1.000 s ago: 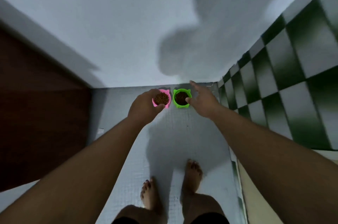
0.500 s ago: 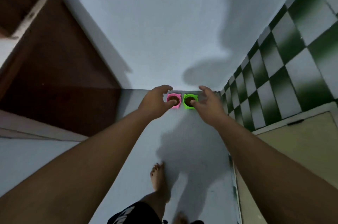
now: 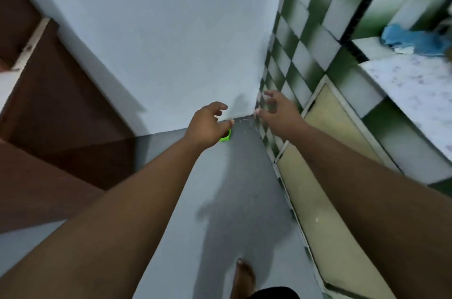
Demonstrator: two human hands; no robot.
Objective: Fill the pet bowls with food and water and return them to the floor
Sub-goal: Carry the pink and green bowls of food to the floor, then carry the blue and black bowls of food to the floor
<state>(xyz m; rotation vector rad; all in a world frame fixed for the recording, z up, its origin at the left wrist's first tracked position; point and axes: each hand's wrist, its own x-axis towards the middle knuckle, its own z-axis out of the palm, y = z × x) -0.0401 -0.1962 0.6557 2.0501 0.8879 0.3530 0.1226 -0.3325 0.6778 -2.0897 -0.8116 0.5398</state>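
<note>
A brown wooden door (image 3: pixel 61 115) fills the left side. Next to it the grey floor (image 3: pixel 232 176) runs away to a far corner where the white wall (image 3: pixel 171 29) meets the green-and-white checkered tiles (image 3: pixel 288 54).

The left hand (image 3: pixel 208 125) hangs above that far end of the floor, fingers loosely curled and thumb out, holding nothing. Just past its knuckles a sliver of the green pet bowl (image 3: pixel 225 138) peeks out. The bowl stands on the floor close to the wall edge, a little short of the corner. The hand covers most of it, so its contents cannot be made out, and no second bowl shows (it may sit behind the hand, but that cannot be told).

Further right, the right hand (image 3: pixel 281 113) floats in front of the tiles, fingers spread and slightly bent, empty and apart from the bowl. Beyond it a pale yellow cabinet door (image 3: pixel 325 152) lines the right edge of the floor. One bare foot (image 3: pixel 243 276) stands at the near edge.

The bowl looks like moulded plastic, so it is probably stiff, light and fairly smooth. Filled, it would carry most of its weight low, yet it could skid on the floor if nudged. If it needs shifting, a pinch on the rim from two opposite sides, kept level, seems the safest hold.
</note>
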